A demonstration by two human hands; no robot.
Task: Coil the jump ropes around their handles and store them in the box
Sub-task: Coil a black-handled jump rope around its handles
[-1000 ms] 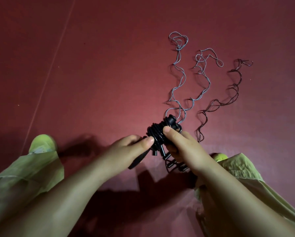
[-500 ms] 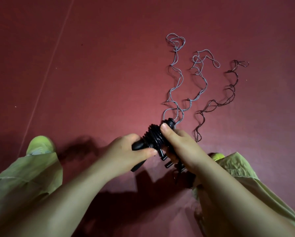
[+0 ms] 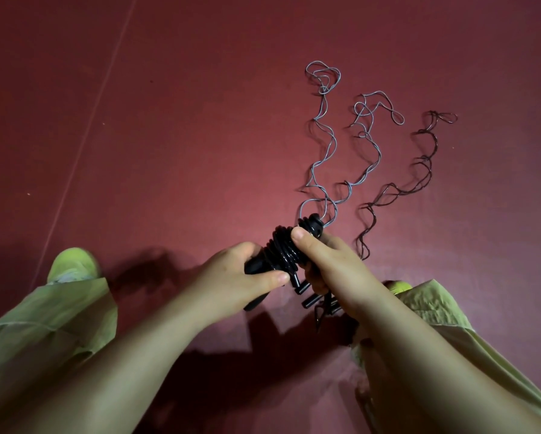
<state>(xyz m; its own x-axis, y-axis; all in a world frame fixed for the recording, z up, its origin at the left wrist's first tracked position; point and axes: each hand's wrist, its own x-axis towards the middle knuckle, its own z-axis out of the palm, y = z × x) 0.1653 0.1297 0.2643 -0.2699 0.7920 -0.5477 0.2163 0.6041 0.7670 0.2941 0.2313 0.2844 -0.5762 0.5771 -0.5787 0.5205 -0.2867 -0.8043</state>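
Note:
A pair of black jump-rope handles [image 3: 283, 255] with black rope coiled tightly around them hangs above the red floor. My left hand [image 3: 234, 280] grips the lower end of the handles, thumb along their side. My right hand [image 3: 328, 264] holds the upper part, its thumb pressing on the coil. Small black rope ends [image 3: 310, 300] stick out below the right hand. Two grey ropes [image 3: 324, 145] and one dark rope [image 3: 416, 180] lie curled on the floor beyond the hands. No box is in view.
I see light green trouser legs [image 3: 59, 314] and yellow-green shoes [image 3: 72, 266] at the lower left and lower right. A pale seam line [image 3: 84, 136] crosses the red floor on the left.
My left hand has slid forward along the handles and closed round them. The bundle sits a little lower and nearer. The floor ropes lie as before.

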